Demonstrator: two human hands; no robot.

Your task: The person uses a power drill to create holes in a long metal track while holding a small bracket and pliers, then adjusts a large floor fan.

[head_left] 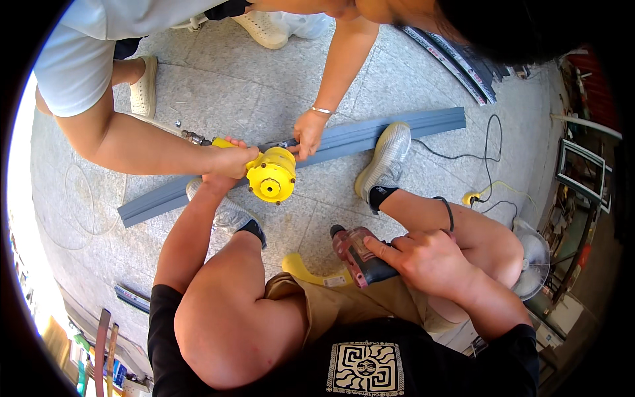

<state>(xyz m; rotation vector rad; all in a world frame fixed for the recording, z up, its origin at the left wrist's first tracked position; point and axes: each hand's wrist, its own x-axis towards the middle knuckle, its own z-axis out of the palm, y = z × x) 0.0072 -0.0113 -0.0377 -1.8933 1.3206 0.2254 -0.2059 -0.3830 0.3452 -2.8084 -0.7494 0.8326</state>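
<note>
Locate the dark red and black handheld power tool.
Head view, below and right of centre: the tool is in the person's right hand, just right of the curved yellow piece.

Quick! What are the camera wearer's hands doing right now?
Left hand: mostly hidden by another person's hand; can't tell.
Right hand: closed, holding the red drill.

Our bare, black-sleeved left arm [187, 241] slants toward one o'clock, its left hand [220, 180] partly hidden near ten o'clock. Our bare, black-sleeved right arm [493, 298] angles toward ten; its right hand [428, 261] sits at four, curled, index finger [381, 250] extended.
</note>
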